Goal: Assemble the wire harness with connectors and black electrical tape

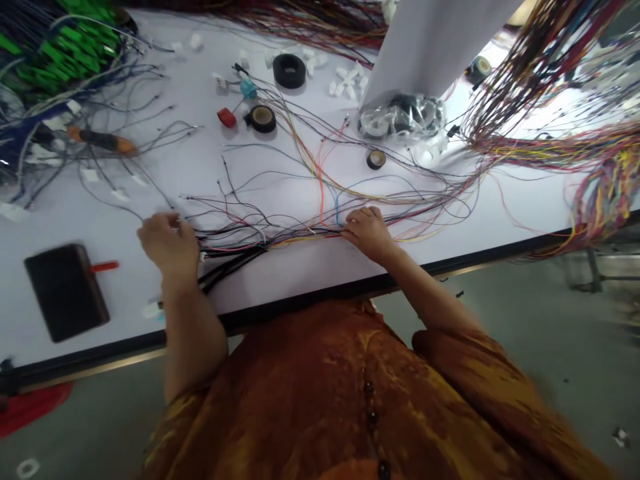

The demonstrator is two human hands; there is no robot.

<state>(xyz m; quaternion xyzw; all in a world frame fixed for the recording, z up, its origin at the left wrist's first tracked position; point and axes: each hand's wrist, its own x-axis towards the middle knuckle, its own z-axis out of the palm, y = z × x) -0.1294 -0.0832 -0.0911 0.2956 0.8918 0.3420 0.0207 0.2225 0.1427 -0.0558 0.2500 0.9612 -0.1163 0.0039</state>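
A loose bundle of thin wires [295, 233], mostly black with some red, yellow and white ones, runs along the near side of the white table. My right hand [369, 233] is closed over this bundle, fingers curled onto the wires. Farther left, my left hand [170, 247] is at the bundle's spread wire ends, its fingers bent together in a pinch. What sits between those fingers is too small to make out. Thicker black cables [233, 263] slant out from under the bundle beside my left wrist. An orange and a blue wire stand up in loops near my right hand.
Black tape rolls [289, 71], a smaller roll [376, 159], a red connector [227, 118] and white connectors [349, 80] lie behind the wires. At left are orange-handled cutters [103, 140] and a dark phone-like case [67, 291]. Thick wire bundles [555, 150] cover the right side.
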